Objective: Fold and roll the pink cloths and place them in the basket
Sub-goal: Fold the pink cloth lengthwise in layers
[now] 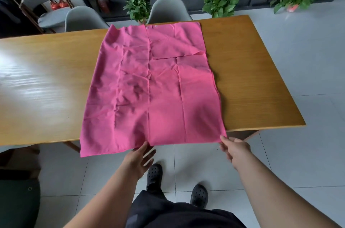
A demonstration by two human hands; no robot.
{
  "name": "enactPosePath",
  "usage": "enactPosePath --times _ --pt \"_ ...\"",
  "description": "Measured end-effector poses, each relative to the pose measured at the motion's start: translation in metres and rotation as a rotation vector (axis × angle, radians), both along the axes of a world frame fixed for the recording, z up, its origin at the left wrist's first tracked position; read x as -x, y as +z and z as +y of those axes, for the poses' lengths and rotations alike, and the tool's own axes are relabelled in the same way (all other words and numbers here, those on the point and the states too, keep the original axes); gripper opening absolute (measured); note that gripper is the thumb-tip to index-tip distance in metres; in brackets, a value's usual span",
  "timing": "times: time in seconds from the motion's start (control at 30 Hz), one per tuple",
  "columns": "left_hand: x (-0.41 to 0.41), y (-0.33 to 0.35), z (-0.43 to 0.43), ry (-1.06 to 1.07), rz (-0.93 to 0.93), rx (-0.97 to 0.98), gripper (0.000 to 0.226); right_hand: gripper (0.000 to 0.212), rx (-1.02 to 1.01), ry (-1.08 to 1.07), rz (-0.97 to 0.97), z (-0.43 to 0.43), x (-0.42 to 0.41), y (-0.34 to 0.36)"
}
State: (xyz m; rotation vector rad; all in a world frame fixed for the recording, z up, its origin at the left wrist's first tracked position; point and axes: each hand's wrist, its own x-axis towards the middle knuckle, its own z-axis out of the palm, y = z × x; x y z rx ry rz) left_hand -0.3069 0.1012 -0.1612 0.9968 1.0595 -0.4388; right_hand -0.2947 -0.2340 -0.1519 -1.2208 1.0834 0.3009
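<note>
The wooden table (252, 78) fills most of the view. The pink cloth (130, 87) lies spread across its middle, reaching from the far edge to the near one, where its hem hangs a little over the side towards us. No basket shows, so the cloth is well short of its goal; we judge the folding is only beginning.

Our left hand (139, 159) is open, its straight fingers touching the near hem about midway along. Our right hand (235, 150) is at the near right corner, one fingertip on the fabric and the rest curled below. We cannot tell whether it truly pinches the corner.

A long crease runs down the middle, and the right side looks like a layer laid over. To do this fold well, we should take hold of both ends of the near hem, keep it taut between the hands, and match edge to edge before pressing flat.

The turned-back flap (173, 45) at the far right wants smoothing first, or the roll will go lumpy.
</note>
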Motion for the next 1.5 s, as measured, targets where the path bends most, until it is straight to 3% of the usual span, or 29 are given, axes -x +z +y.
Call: enactPosePath --times 0.07,0.43,0.63,0.77,0.87,0.97,1.07,1.2,1.3,1.4,1.5 --pt "0.0 -0.008 -0.004 -0.022 0.092 -0.066 0.013 0.015 0.065 0.007 0.032 0.001 0.002 -0.009" --pt "0.009 -0.016 0.019 0.1 0.085 -0.026 0.018 0.018 0.052 -0.026 0.142 0.032 0.004 -0.024" --pt "0.016 -0.02 0.074 0.112 0.09 -0.046 0.011 0.03 -0.057 0.339 0.279 0.109 0.011 -0.015" --pt "0.01 -0.018 0.134 0.174 0.077 -0.117 0.036 0.029 -0.105 0.487 0.218 0.184 0.007 -0.003" --pt "0.009 -0.018 0.183 0.216 0.064 -0.185 0.055 0.033 -0.169 0.409 0.177 0.239 0.007 -0.005" --pt "0.008 -0.022 0.223 0.157 0.028 -0.221 0.073 0.038 -0.253 0.159 0.136 0.281 0.005 -0.016" --pt "0.004 -0.024 0.249 0.026 -0.016 -0.245 0.051 0.043 -0.336 -0.104 0.09 0.306 0.001 -0.026" --pt "-0.002 -0.028 0.266 -0.087 -0.038 -0.251 0.028 0.032 -0.365 -0.212 0.083 0.327 0.002 -0.028" --pt "0.001 -0.028 0.279 -0.057 -0.069 -0.258 0.028 0.008 -0.285 -0.253 0.075 0.335 0.006 -0.02" --pt "0.005 -0.023 0.292 0.064 -0.233 -0.282 0.03 0.01 -0.153 -0.265 -0.027 0.335 0.006 -0.013" --pt "0.008 -0.025 0.294 -0.009 -0.167 -0.482 0.029 0.011 -0.114 -0.181 0.031 0.337 0.009 -0.009"
